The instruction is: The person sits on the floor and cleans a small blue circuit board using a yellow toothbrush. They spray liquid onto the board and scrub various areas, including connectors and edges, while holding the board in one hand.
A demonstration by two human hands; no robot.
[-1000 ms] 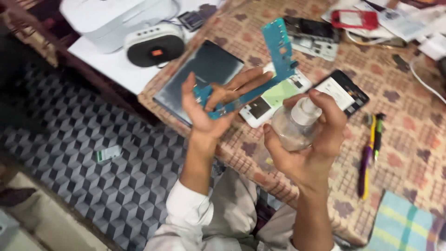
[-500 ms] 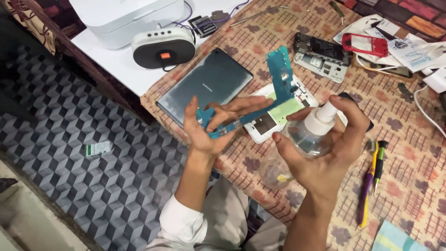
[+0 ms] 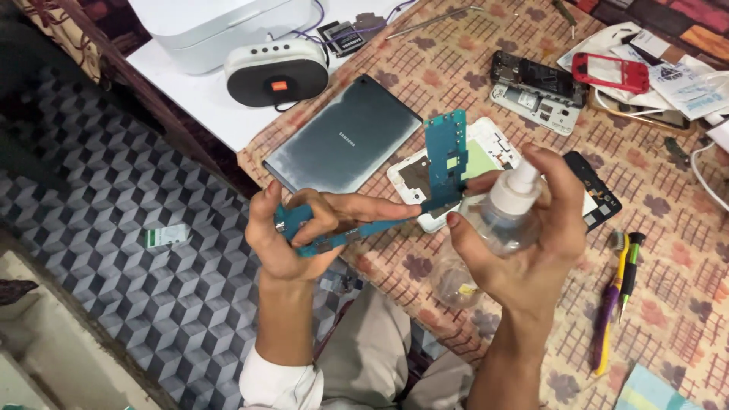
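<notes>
In the hands: thin blue circuit board [image 3: 425, 186], clear rounded spray bottle [image 3: 501, 220].

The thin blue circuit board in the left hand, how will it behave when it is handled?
The blue circuit board looks thin and long, so it probably flexes slightly and may crack. The left hand grips only one end, so it seems light.

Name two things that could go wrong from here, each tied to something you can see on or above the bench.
1. The right hand aims the spray bottle at the circuit board; overspray might land on the tablet and opened phone below.
2. The left hand pinches the long board by one end only, so it may flex or slip.
</notes>
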